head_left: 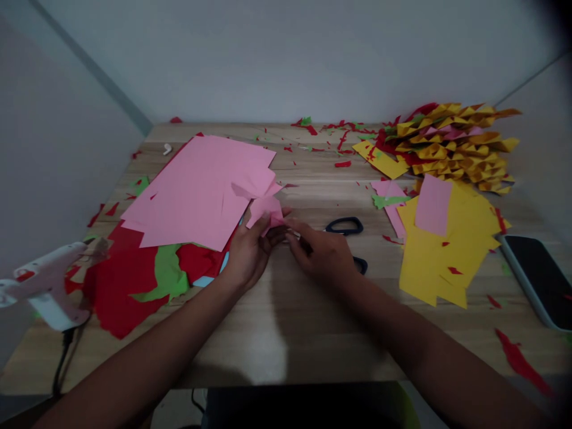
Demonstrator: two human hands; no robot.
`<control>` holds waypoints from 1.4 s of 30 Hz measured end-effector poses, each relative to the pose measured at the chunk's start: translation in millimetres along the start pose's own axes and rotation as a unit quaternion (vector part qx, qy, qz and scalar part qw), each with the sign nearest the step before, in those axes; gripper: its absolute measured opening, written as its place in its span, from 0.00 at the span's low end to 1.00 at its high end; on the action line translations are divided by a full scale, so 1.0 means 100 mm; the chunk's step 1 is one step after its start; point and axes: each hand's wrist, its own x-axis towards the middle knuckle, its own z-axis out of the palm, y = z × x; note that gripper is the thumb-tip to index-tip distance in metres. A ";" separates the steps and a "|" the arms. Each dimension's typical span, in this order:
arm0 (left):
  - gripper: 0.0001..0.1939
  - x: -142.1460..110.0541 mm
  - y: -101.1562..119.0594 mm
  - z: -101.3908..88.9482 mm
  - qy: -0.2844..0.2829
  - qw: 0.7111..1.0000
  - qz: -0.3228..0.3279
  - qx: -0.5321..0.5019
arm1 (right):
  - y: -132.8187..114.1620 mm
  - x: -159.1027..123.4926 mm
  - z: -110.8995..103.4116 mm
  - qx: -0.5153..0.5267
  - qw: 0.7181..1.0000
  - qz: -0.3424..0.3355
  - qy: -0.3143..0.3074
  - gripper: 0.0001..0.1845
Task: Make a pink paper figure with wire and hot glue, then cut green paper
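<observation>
A small cut and folded piece of pink paper [267, 210] is pinched in my left hand [250, 250], above the wooden table. My right hand [324, 250] comes in from the right, its thumb and forefinger pressed together at the lower right corner of that same piece. Whether a second bit lies between those fingertips is too small to tell. Dark-handled scissors [345, 226] lie just beyond my right hand, which hides their blades. Behind my left hand is a stack of pink paper sheets [201, 185], with another curled pink piece [254, 183] at its right edge.
At the left stands a white hot glue gun [49, 286] with a cord, beside red paper [129, 280] and a green scrap [165, 274]. Yellow sheets [447, 250], a phone [538, 280] and a folded yellow paper bundle [456, 146] are at the right. Red scraps [343, 164] litter the back.
</observation>
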 end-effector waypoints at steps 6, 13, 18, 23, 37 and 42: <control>0.13 -0.02 -0.03 0.03 -0.040 0.999 0.010 0.026 | 0.13 0.05 -0.03 0.015 0.996 0.017 0.091 0.13; 0.12 -0.03 -0.08 0.01 -0.038 0.999 0.003 0.030 | 0.15 0.05 -0.02 -0.039 0.997 -0.022 0.061 0.14; 0.13 -0.02 -0.10 -0.02 -0.026 0.998 -0.009 0.054 | 0.16 0.06 -0.04 -0.064 0.996 -0.028 0.051 0.15; 0.13 -0.01 -0.11 -0.02 -0.008 0.999 0.008 0.051 | 0.16 0.06 -0.04 -0.057 0.997 -0.034 0.048 0.14; 0.12 -0.01 -0.11 -0.03 0.006 0.998 -0.001 0.056 | 0.11 0.04 -0.03 -0.137 0.987 -0.063 0.051 0.18; 0.13 -0.01 -0.09 0.00 0.005 0.999 0.000 0.048 | 0.12 0.05 -0.02 -0.135 0.988 -0.051 0.049 0.18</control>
